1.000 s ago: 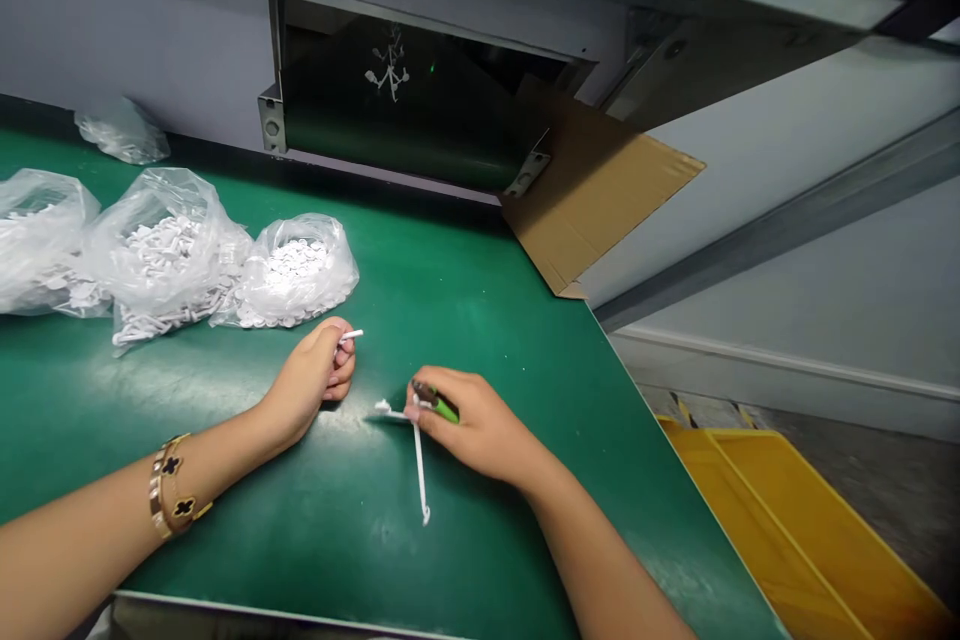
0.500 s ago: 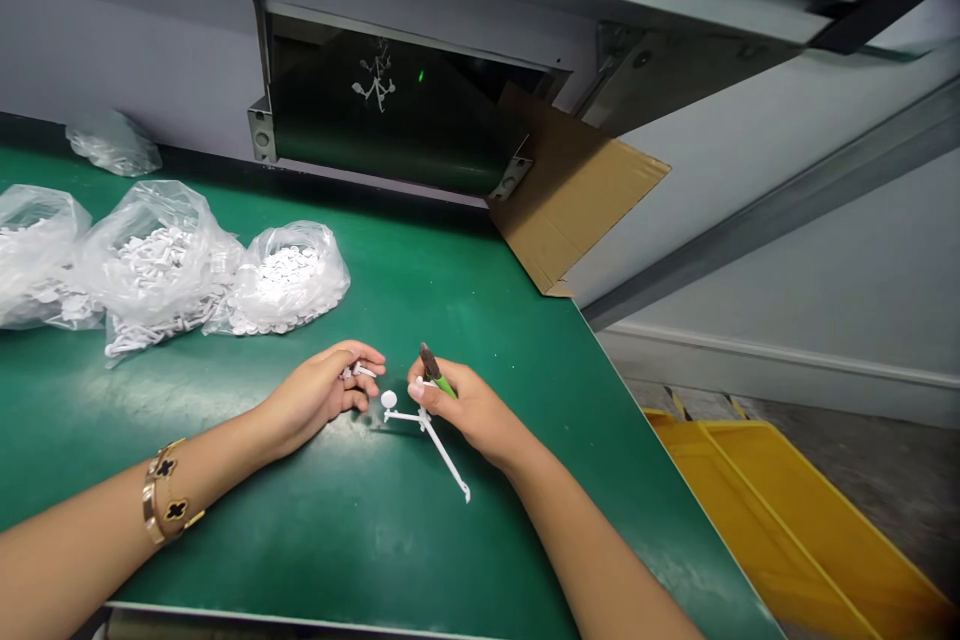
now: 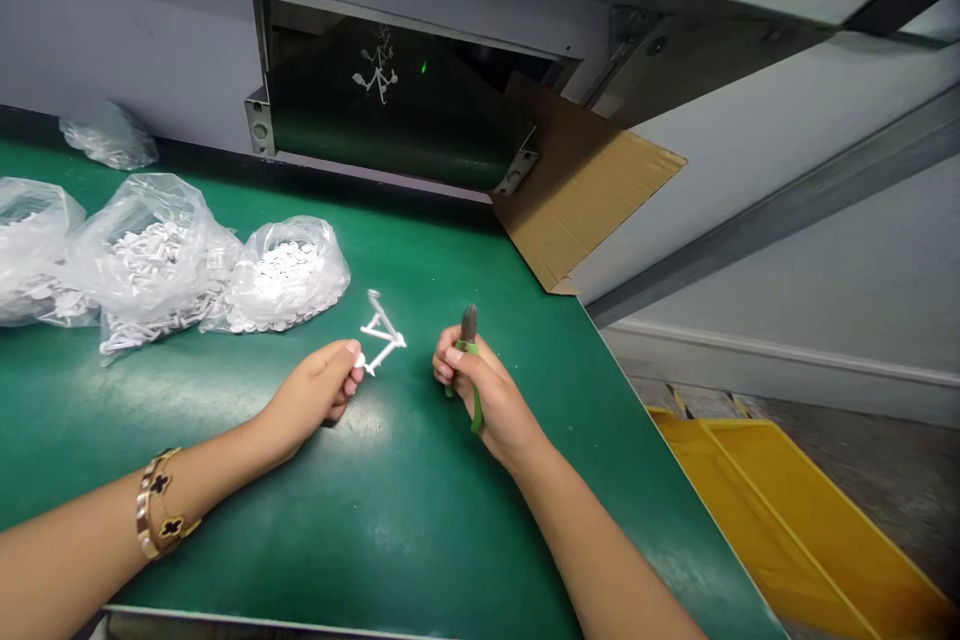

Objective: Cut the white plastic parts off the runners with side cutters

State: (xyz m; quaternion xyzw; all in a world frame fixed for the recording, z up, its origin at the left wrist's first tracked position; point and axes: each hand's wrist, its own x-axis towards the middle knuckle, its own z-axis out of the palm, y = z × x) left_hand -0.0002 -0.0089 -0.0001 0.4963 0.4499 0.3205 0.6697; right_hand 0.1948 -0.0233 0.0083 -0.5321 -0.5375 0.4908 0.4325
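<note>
White branched piece (image 3: 401, 341), arms remaining attached, is projecting over the table (image 3: 420, 500) from the pinching left hand (image 3: 319, 385), while the right hand (image 3: 491, 395) is grasping pliers (image 3: 469, 325) and loose parts (image 3: 286, 265) are filling bags (image 3: 334, 270).

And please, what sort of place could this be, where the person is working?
Probably a factory workstation: what looks like a conveyor belt behind the green worktop, clear plastic bags of small white parts, and green-handled cutting pliers in the right hand.
</note>
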